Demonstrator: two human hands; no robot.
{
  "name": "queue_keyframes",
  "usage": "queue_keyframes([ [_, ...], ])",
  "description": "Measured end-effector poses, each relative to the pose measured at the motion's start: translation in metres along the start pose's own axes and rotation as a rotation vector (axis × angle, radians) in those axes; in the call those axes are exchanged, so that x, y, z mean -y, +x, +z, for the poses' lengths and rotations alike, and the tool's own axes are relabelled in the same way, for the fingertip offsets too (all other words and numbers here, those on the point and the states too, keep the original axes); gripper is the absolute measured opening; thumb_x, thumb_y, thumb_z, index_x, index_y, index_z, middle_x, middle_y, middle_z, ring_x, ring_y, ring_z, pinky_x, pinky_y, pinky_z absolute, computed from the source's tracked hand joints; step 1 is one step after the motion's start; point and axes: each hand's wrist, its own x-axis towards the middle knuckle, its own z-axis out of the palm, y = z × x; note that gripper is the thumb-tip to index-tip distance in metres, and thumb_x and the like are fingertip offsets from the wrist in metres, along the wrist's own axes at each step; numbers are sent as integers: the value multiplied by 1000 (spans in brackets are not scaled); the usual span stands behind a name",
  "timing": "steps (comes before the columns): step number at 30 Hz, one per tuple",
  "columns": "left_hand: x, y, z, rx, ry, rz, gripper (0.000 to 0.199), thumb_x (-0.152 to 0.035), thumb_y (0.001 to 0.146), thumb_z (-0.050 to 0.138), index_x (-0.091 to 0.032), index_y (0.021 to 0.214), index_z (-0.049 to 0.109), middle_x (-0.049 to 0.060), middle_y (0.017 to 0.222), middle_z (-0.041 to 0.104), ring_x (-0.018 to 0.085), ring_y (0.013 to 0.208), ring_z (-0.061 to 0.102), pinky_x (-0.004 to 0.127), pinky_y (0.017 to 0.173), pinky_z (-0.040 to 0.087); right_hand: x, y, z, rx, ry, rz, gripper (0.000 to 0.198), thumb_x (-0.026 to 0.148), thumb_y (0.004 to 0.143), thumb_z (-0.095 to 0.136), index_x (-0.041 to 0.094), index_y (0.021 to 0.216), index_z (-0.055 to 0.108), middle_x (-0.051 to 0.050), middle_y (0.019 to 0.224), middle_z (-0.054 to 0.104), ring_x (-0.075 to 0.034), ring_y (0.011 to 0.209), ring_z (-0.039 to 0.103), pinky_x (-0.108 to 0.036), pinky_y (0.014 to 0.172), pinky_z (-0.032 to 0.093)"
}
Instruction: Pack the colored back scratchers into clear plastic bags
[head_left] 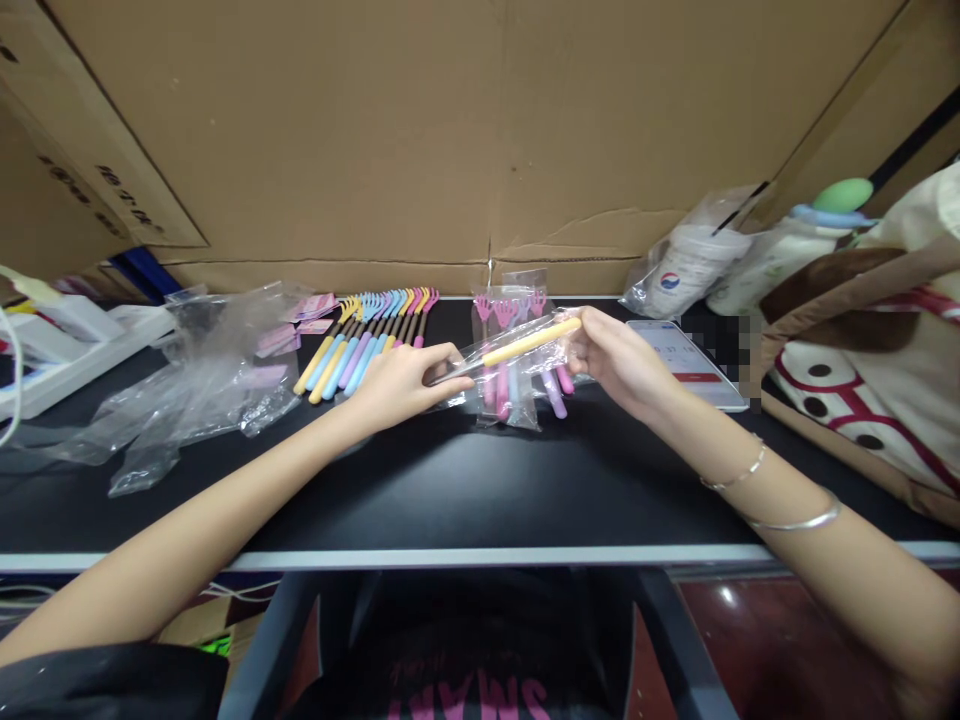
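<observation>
A back scratcher with a yellow handle [531, 342] lies slantwise inside a clear plastic bag [474, 362], held above the table between both hands. My left hand [414, 380] is closed, pinching the left end of the bagged scratcher. At the other end, the fingers of my right hand [611, 360] are closed on the bag near the handle's tip; they are partly hidden. Beneath lie several bagged pink and purple back scratchers [502, 390]. Left of them, a row of loose back scratchers [360, 350] has yellow, blue, purple and pink claws.
Empty clear bags [202, 370] and pink cards [304, 320] lie to the left, beside a white power strip [82, 350]. On the right are a phone [686, 365], a lidded cup [694, 270], a bottle [802, 250] and a fabric bag [862, 360]. Cardboard [420, 130] walls the back.
</observation>
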Motion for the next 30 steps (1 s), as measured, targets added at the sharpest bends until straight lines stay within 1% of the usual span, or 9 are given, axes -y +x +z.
queue_keyframes([
  [3,1,0,0,-9,16,3,39,-58,88,51,-20,88,61,-6,59,53,11,55,47,23,55,24,0,0,-1,6,-7,17,29,48,83,65,20,84,56,2,66,56,-12,52,53,-25,44,44],
  [8,1,0,0,-28,23,3,38,-58,87,53,-22,91,63,-5,59,54,12,56,48,23,56,25,0,1,-2,-8,18,9,31,44,80,69,19,96,59,3,64,54,-11,51,48,-25,42,43],
  [12,2,1,1,-48,40,12,36,-57,87,55,-22,93,64,-5,60,56,12,56,49,23,57,25,-1,2,-3,-22,42,21,29,37,81,68,20,102,59,4,63,53,-11,50,44,-24,43,42],
  [16,3,1,1,-61,45,25,37,-57,88,53,-22,93,64,-5,60,56,12,55,49,22,56,26,-2,2,-3,21,78,45,29,35,83,65,20,107,57,5,62,52,-11,49,43,-25,42,42],
  [19,2,0,1,-80,46,30,35,-55,88,53,-22,92,65,-5,59,55,12,54,49,22,56,26,-2,2,-2,44,110,40,28,34,83,64,20,106,56,5,62,51,-11,49,43,-25,42,41],
  [26,1,0,3,-84,48,16,36,-55,88,51,-22,91,64,-4,61,56,12,56,50,22,56,27,-3,-1,3,16,186,64,29,29,84,60,22,111,53,6,61,50,-12,49,42,-25,42,37],
  [30,2,0,5,-76,41,11,36,-55,88,51,-21,91,63,-4,61,57,13,57,51,22,56,27,-5,0,6,7,198,58,28,29,82,59,23,108,52,7,59,47,-12,48,40,-26,44,34],
])
